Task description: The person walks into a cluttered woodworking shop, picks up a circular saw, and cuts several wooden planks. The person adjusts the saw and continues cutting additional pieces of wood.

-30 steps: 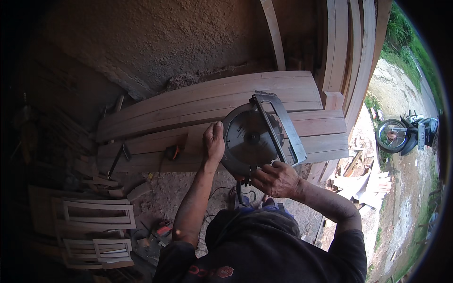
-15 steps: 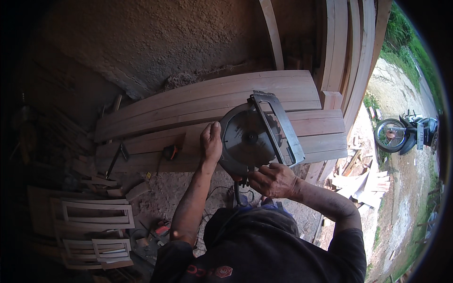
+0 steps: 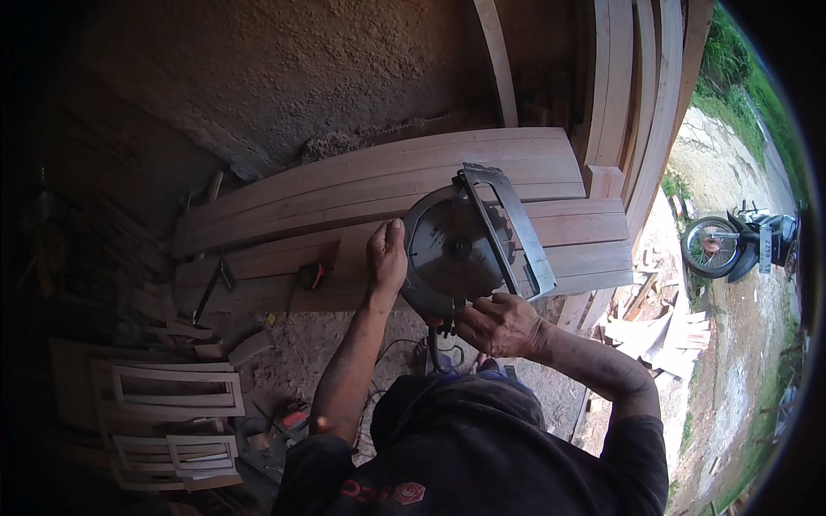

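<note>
A circular saw [image 3: 452, 245] is held up in front of me over the planks, its toothed round blade and metal base plate [image 3: 520, 232] turned toward view. My left hand [image 3: 387, 258] is closed on the saw's left edge, with the thumb pointing up along the housing. Down at the saw's near right side, by the lower end of the base plate, my right hand [image 3: 499, 325] has its fingers curled against it; what exactly they pinch there is hidden. Pale wooden planks [image 3: 576, 222] lie side by side beneath the saw.
On the planks' left part lie a black-and-orange tape measure [image 3: 312, 275] and a dark tool with a long handle [image 3: 209, 291]. Wooden frames [image 3: 176, 391] are stacked at lower left. Tall boards [image 3: 613, 95] lean at upper right; a motorcycle [image 3: 740, 241] stands outside.
Almost nothing has moved. The saw and both hands have shifted very slightly, and both hands keep their hold.
</note>
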`<state>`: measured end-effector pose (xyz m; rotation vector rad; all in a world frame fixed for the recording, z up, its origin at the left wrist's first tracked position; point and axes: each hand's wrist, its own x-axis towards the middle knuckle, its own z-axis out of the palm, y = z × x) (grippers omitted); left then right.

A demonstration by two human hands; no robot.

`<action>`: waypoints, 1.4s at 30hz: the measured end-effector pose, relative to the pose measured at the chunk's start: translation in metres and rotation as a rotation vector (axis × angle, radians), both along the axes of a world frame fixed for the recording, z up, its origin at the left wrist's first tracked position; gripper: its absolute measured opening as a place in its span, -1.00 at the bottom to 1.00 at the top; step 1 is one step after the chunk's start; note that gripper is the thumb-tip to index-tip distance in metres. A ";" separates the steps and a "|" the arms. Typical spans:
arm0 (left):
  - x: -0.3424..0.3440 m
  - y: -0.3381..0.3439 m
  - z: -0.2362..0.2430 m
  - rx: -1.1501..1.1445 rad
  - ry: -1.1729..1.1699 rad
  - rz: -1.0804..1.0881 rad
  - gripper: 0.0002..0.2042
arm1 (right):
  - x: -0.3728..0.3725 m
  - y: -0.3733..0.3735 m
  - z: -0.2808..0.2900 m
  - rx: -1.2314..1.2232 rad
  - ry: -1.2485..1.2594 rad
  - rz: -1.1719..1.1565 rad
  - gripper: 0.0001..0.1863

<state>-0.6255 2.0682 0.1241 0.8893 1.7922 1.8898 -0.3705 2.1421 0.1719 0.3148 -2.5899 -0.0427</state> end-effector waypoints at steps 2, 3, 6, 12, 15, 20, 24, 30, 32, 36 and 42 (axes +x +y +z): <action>0.000 -0.001 0.001 -0.027 0.015 0.017 -0.66 | 0.001 -0.001 -0.001 -0.001 -0.011 0.001 -0.88; 0.001 -0.001 0.001 -0.035 0.013 0.019 -0.66 | 0.001 -0.001 -0.002 -0.007 -0.006 -0.011 -0.87; -0.001 -0.004 0.006 -0.088 0.109 0.006 -0.68 | 0.003 -0.002 -0.002 -0.036 -0.080 -0.025 -0.84; 0.011 -0.011 0.023 -0.138 0.571 0.268 -0.69 | 0.004 -0.003 0.001 -0.059 -0.108 -0.043 -0.81; 0.041 -0.060 0.035 -0.165 0.459 0.247 -0.68 | 0.005 -0.004 0.001 -0.054 -0.133 -0.066 -0.82; 0.113 -0.117 0.034 -0.362 -0.157 -0.273 -0.64 | 0.004 -0.004 0.000 -0.071 -0.088 -0.063 -0.82; 0.134 -0.114 0.017 -0.304 -0.510 -0.316 -0.63 | 0.004 -0.004 -0.001 -0.066 -0.127 -0.066 -0.81; 0.134 -0.113 -0.007 0.095 -1.300 -0.507 -0.63 | 0.004 -0.003 -0.002 -0.080 -0.076 -0.045 -0.82; 0.129 -0.113 -0.011 0.065 -1.312 -0.546 -0.61 | 0.004 -0.003 -0.003 -0.075 -0.090 -0.055 -0.82; 0.125 -0.114 -0.005 -0.138 -0.817 -0.184 -0.60 | 0.004 -0.003 -0.002 -0.069 -0.082 -0.059 -0.82; 0.102 -0.103 0.036 -0.128 0.750 0.141 -0.62 | 0.004 -0.002 0.001 -0.068 -0.075 -0.059 -0.82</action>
